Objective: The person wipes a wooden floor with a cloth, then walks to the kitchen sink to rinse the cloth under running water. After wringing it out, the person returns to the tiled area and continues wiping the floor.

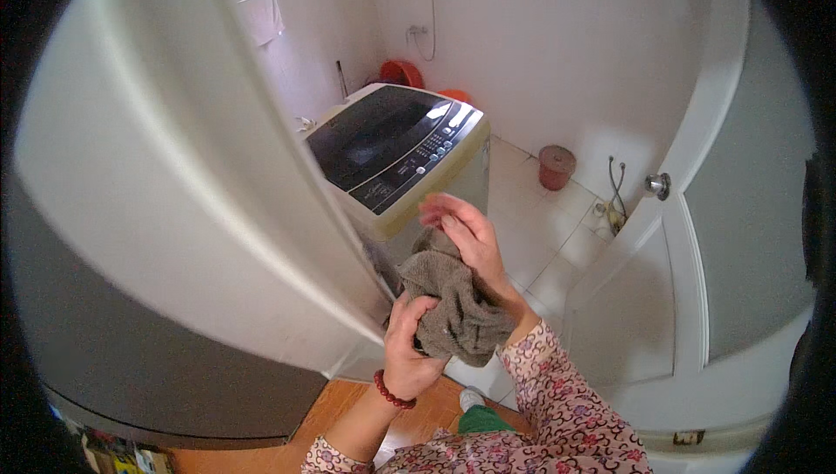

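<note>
A crumpled grey-brown cloth (457, 300) hangs bunched in front of me, at the doorway. My left hand (411, 339), with a red bead bracelet on its wrist, is closed around the cloth's lower left side. Over the upper right of the cloth is my right hand (466, 234); its fingers are stretched out and slightly blurred, the palm side against or close to the fabric. Just beyond my hands stands a top-loading washing machine (396, 147) with a dark lid, which is down, and a button panel along its front edge.
A white door (627, 300) with a round knob (658, 186) stands swung inward on the right. The door frame (218, 152) rises close on my left. A red bucket (556, 167) is on the tiled floor, near hoses (616, 195). Red basins (401, 73) lie behind the machine.
</note>
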Demonstrator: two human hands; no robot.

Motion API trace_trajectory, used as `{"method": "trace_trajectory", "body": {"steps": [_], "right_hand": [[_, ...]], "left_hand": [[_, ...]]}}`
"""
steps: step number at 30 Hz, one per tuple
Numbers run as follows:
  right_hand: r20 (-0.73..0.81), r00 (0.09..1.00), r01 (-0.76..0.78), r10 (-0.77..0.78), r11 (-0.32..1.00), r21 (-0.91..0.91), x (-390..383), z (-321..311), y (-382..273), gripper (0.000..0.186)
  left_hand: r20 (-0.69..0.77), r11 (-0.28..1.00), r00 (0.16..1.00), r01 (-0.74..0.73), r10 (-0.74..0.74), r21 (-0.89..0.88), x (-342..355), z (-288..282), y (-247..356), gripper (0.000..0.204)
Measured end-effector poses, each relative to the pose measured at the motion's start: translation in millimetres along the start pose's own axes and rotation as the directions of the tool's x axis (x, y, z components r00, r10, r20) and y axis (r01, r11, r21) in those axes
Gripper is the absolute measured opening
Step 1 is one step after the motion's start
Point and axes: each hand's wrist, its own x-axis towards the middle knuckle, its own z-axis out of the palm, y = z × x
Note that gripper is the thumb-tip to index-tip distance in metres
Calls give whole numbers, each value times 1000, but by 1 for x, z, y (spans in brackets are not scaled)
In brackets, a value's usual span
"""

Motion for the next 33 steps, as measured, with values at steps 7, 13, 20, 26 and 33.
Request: {"method": "trace_trajectory", "body": {"steps": [7,13,20,26,33], "right_hand": [[546,813,149,-202,979,140,115,5,20,43],[724,683,133,-100,991,11,158,43,33,51],[823,535,230,-190,970,75,189,87,40,62],[795,583,219,-167,975,44,183,98,46,63],[690,661,192,-294,956,223,178,101,59,61]], "left_hand": [[-212,973,977,85,-39,213,47,47,-37,65],[-380,982,907,155,-183,-103,59,62,-55,86],[-582,676,711,-205,-395,-708,77,74,-83,75],[-451,595,677,-23,-582,-803,52,68,-102,64],[-464,820,773,123,-433,-560,55,70,-85,58]]}}
